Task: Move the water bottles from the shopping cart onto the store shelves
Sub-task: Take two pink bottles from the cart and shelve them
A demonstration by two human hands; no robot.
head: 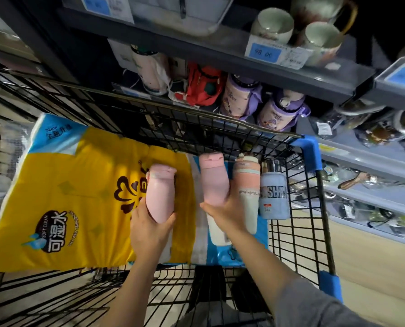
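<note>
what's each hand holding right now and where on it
Left hand grips a pink plastic bottle by its base. Right hand grips a second pink bottle around its lower body.

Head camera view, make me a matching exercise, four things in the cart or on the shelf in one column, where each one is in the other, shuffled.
Things:
1. pink bottle
2. blue bottle
3. purple bottles
4. white mugs

Places:
A. top shelf, behind a blue price tag
B. held in the left hand, over the yellow tissue pack
C. shelf just beyond the cart's far rim
D. right end of the cart, by its blue corner

Pairs: 1-B, 2-D, 3-C, 4-A
</note>
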